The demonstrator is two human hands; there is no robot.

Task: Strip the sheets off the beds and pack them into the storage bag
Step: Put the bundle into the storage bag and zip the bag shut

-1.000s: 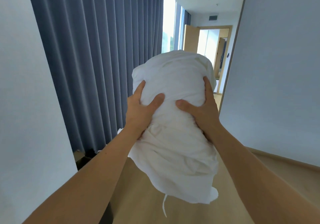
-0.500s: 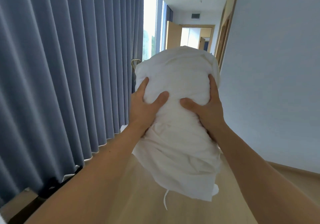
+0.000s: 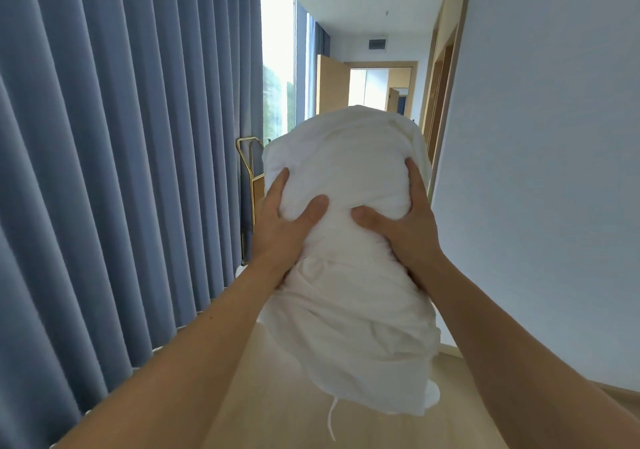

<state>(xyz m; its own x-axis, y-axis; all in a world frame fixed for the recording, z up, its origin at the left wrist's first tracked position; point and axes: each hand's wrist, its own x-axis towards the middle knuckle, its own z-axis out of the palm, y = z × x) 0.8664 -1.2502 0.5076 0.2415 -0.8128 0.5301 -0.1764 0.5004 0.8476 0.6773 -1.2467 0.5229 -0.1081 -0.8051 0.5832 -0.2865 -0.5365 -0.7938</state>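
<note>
A bundle of white sheets (image 3: 349, 164), rolled into a tall wad, is held up in front of me at chest height. My left hand (image 3: 280, 226) grips its left side with the thumb pressed into the front. My right hand (image 3: 405, 230) grips the right side the same way. The lower part of the bundle hangs below my hands, and a thin white tie string (image 3: 332, 421) dangles from the bottom. No storage bag or bed is in view.
Blue-grey curtains (image 3: 121, 136) run along the left. A plain wall (image 3: 540, 136) stands on the right. Between them a pale wood floor (image 3: 270, 396) leads down a corridor to an open door (image 3: 327, 84). A brass-framed trolley (image 3: 247, 178) stands behind the curtain's end.
The view has moved forward along the corridor, with the curtain sliding past on the left and the brass trolley coming into sight. Both hands keep the same grip on the bundle.
</note>
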